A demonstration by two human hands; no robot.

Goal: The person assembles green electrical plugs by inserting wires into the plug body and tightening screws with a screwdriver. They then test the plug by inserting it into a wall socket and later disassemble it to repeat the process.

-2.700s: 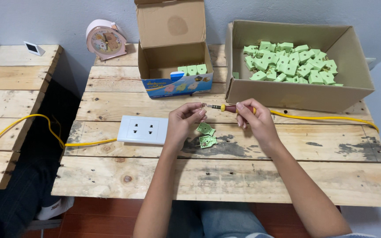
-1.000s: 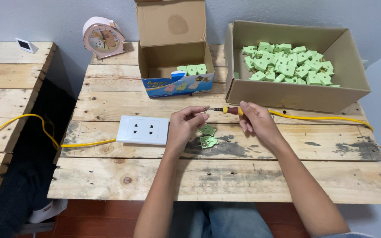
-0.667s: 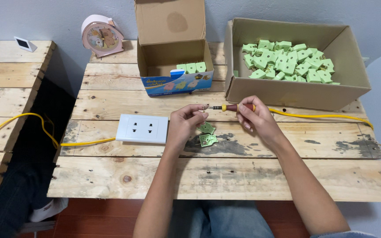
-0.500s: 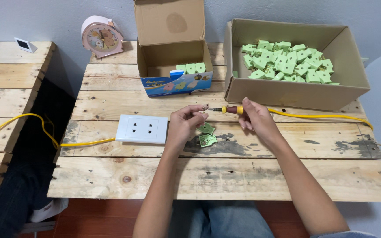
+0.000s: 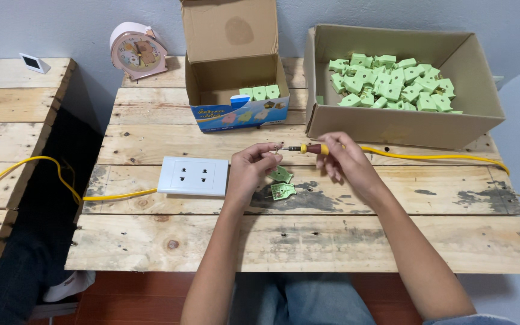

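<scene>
Near the tabletop's (image 5: 332, 241) middle, the right hand (image 5: 347, 164) is gripping a screwdriver (image 5: 308, 148) while left hand (image 5: 251, 171) fingers are pinching a small part (image 5: 277, 150).

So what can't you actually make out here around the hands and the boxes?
Head view:
- Small piece pinched in the left hand: its fingers cover it.
- Yellow-handled screwdriver tip: too small.
- Small open cardboard box floor: front wall hides it.
- Yellow cable: cut off at the right edge.

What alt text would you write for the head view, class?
A person's right hand points a yellow-corded soldering iron at a small part pinched in the left hand, above two green plastic parts on a wooden pallet table; a white socket plate lies left.
</scene>
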